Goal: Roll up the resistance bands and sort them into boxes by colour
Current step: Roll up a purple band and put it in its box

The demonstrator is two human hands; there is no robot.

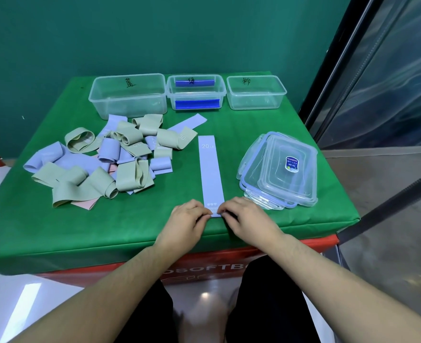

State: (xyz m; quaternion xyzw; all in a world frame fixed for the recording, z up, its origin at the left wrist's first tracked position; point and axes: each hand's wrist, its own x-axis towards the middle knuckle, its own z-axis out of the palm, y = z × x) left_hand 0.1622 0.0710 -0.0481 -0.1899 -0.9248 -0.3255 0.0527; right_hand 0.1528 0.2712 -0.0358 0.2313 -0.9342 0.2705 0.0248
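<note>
Head view: teal wall behind, glass panel to my right, green-covered bench (266,134) sitting on a red base with partial white lettering "OSOFTB" on its front.

Back row, three clear plastic boxes, each with a handwritten black character on the far wall. Left box (127,95) reads 蓝. Middle box (196,91) has blue clip handles front and back; its character is partly hidden, can't read it. Right box (256,92) reads 粉.

Left of centre: loose pile of bands (100,159), lilac-blue and sage green, a few pink ones underneath. Some are loosely curled, none neatly rolled. "30" and "20" are printed on a couple of them.

Centre: one lilac-blue band (210,169) laid flat and straight, running away from me, "20 LB" printed at the far end, small heart marks near my end.

My left hand (188,222) and right hand (247,219) both pinch the near end of that band between thumb and fingertips, knuckles up, the two hands almost touching.

Right of the band: stack of clear lids (282,174) with blue seals, top one carrying a small blue sticker, text too small to read.
</note>
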